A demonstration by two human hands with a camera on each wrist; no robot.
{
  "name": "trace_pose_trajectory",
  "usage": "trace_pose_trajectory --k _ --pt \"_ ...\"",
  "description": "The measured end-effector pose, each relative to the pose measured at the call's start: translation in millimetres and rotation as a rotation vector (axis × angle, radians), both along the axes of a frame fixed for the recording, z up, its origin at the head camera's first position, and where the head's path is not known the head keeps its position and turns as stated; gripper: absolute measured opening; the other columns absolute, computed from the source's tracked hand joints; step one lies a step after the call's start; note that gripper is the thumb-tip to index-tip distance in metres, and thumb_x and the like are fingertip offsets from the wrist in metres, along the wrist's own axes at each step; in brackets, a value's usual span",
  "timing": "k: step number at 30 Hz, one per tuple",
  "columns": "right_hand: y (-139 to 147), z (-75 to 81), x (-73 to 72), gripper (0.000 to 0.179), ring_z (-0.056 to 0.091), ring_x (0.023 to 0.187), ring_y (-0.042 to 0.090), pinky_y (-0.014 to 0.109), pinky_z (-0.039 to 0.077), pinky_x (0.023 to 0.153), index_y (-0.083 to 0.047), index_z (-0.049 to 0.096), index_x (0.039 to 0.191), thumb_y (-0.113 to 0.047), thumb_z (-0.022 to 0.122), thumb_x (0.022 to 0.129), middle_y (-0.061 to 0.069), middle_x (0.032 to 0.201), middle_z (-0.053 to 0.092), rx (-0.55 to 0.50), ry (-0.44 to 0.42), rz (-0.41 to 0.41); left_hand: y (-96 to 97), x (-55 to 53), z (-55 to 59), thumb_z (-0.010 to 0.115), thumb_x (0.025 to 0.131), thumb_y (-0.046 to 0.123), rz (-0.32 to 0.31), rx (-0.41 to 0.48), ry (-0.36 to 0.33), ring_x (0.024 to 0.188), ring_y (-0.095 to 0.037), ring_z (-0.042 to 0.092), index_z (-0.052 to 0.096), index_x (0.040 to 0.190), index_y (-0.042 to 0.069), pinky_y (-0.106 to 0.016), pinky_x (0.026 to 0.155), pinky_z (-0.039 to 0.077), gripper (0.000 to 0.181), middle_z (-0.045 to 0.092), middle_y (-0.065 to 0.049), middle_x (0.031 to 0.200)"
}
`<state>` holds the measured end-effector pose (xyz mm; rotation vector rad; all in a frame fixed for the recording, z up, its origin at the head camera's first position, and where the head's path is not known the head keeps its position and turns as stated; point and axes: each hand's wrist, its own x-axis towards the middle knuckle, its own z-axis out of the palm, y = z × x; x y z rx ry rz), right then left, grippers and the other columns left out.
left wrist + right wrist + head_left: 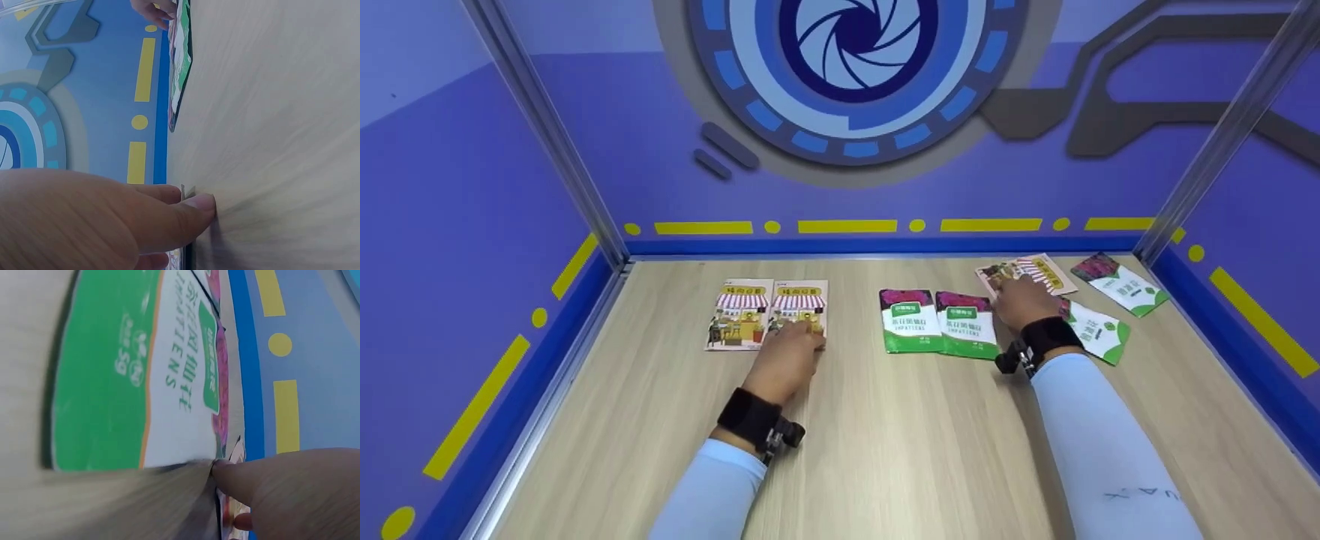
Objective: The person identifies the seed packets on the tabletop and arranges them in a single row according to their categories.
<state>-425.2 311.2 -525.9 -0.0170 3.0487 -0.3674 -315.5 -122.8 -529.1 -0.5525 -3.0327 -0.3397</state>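
Two seed packets printed with a striped-awning shop lie side by side at the left. My left hand (pixel 789 360) pinches the near edge of the right-hand shop packet (pixel 799 300), its thumb (pixel 199 205) in front. The other shop packet (pixel 739 315) lies flat beside it. At the back right, my right hand (pixel 1026 301) pinches a tilted shop packet (pixel 1050 274) between thumb and fingers, covering part of it. Just left of that hand lie two green-and-white impatiens seed packets, the nearer one (pixel 967 326) slightly overlapping its neighbour (pixel 910 322).
Two more green-and-white packets lie at the right: one (pixel 1125 285) near the back corner, another (pixel 1099 334) partly behind my right hand. Blue printed panels (pixel 840 202) wall in the wooden table (pixel 885 450) at the back and both sides.
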Motion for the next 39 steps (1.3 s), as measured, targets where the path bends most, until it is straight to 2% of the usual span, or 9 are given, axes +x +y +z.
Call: trace_pose_trajectory --k 4,9,13,17,19,24,28,33,39 --pt "5 0.1 1.4 0.027 0.066 0.095 0.049 0.062 0.054 0.074 0.0 0.073 0.113 -0.022 0.067 0.099 0.028 0.11 0.07 -0.025 0.037 -0.015 0.8 0.9 1.2 0.07 0.094 0.004 -0.004 0.005 0.002 0.133 -0.039 0.054 0.075 0.127 0.018 -0.059 0.109 0.044 0.036 0.059 -0.016 0.144" --pt "10 2.2 2.6 0.022 0.068 0.089 0.044 0.057 0.055 0.069 -0.001 0.075 0.105 -0.021 0.072 0.094 0.022 0.101 0.074 -0.027 0.039 0.01 0.9 2.3 2.5 0.068 0.095 0.003 -0.007 0.012 0.002 0.134 -0.038 0.054 0.076 0.126 0.018 -0.059 0.109 0.044 0.036 0.058 -0.016 0.146" --pt "14 6.5 6.2 0.02 0.064 0.078 0.037 0.05 0.049 0.061 -0.005 0.073 0.091 -0.025 0.077 0.09 0.015 0.088 0.072 -0.015 0.025 0.041 1.0 3.3 2.9 0.067 0.096 0.003 -0.009 0.019 0.006 0.135 -0.038 0.053 0.076 0.126 0.017 -0.06 0.109 0.044 0.035 0.058 -0.016 0.146" --pt "16 10.1 8.2 0.022 0.056 0.068 0.028 0.042 0.043 0.058 -0.008 0.065 0.077 -0.021 0.078 0.089 0.008 0.074 0.063 -0.011 0.01 0.108 0.5 4.0 2.7 0.067 0.097 0.004 -0.003 0.019 0.004 0.137 -0.041 0.051 0.075 0.127 0.017 -0.062 0.112 0.041 0.033 0.057 -0.018 0.147" --pt "17 10.9 8.7 0.022 0.054 0.066 0.028 0.042 0.043 0.058 -0.007 0.063 0.075 -0.018 0.076 0.088 0.008 0.072 0.061 -0.003 0.007 0.131 0.2 4.0 2.5 0.068 0.097 0.006 -0.002 0.018 0.004 0.138 -0.042 0.049 0.075 0.127 0.017 -0.063 0.112 0.04 0.033 0.056 -0.018 0.148" --pt "14 9.6 9.5 0.013 0.06 0.071 0.03 0.048 0.048 0.058 -0.005 0.067 0.086 -0.017 0.069 0.091 0.012 0.081 0.067 0.043 0.039 0.148 -0.6 4.3 3.0 0.068 0.095 0.003 -0.008 0.019 0.01 0.138 -0.041 0.049 0.075 0.127 0.018 -0.063 0.112 0.04 0.036 0.057 -0.018 0.146" --pt "8 4.2 10.1 0.013 0.063 0.067 0.033 0.052 0.049 0.053 -0.003 0.068 0.086 -0.016 0.067 0.091 0.014 0.079 0.069 0.098 0.122 0.138 -1.0 4.7 3.7 0.066 0.095 0.002 -0.008 0.022 0.005 0.139 -0.04 0.048 0.075 0.126 0.018 -0.062 0.113 0.038 0.037 0.057 -0.018 0.146" --pt "3 -3.2 13.7 0.013 0.065 0.066 0.041 0.059 0.05 0.052 0.003 0.069 0.085 -0.008 0.064 0.091 0.023 0.077 0.069 0.174 0.3 0.074 -0.7 5.4 3.6 0.064 0.096 0.001 -0.018 0.036 0.007 0.14 -0.043 0.047 0.076 0.125 0.017 -0.063 0.114 0.037 0.035 0.056 -0.019 0.148" --pt "0 -5.1 15.8 0.01 0.066 0.066 0.046 0.062 0.049 0.053 0.004 0.073 0.092 -0.002 0.065 0.092 0.027 0.08 0.071 0.11 0.534 -0.038 -1.7 6.2 4.6 0.065 0.096 0.003 -0.014 0.03 0.01 0.141 -0.045 0.046 0.076 0.125 0.018 -0.064 0.114 0.037 0.034 0.054 -0.02 0.149"
